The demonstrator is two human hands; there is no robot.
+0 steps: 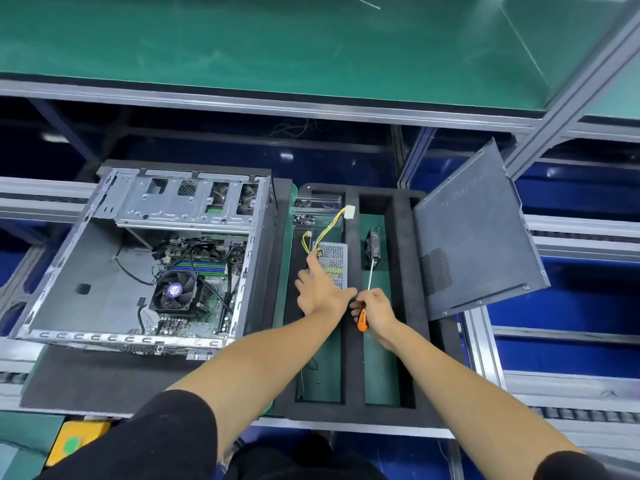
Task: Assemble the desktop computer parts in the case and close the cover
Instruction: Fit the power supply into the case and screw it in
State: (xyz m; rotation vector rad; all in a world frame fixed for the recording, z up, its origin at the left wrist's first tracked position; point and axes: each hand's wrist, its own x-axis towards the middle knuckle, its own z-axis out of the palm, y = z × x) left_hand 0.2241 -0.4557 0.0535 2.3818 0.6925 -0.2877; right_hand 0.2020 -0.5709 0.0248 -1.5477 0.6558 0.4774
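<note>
While the left hand (pixel 320 289) is reaching with loose, extended fingers onto the power supply (pixel 332 263) in the foam tray (pixel 351 341), hiding its near end, the right hand (pixel 375 311) is gripping a screwdriver (pixel 365 299), covering most of the handle. Left of the tray, the open computer case (pixel 138 258) is lying on the surface; the cover (pixel 474 233) is leaning at the tray's right edge.

View: one head-worn wide-angle camera, looking forward and down.
Position: above the near edge of the table (pixel 104 382), over the person's own forearms.
Nearness: close; left hand (pixel 320 287) and right hand (pixel 375 311) sit mid-frame.
Left side: open computer case (pixel 69 271), seen from above into its interior.
Right side: foam tray (pixel 351 271) and leaning side cover (pixel 474 237).
Far: green shelf (pixel 277 46) across the top, lines bowed by the lens.
Shared views: only this one.
</note>
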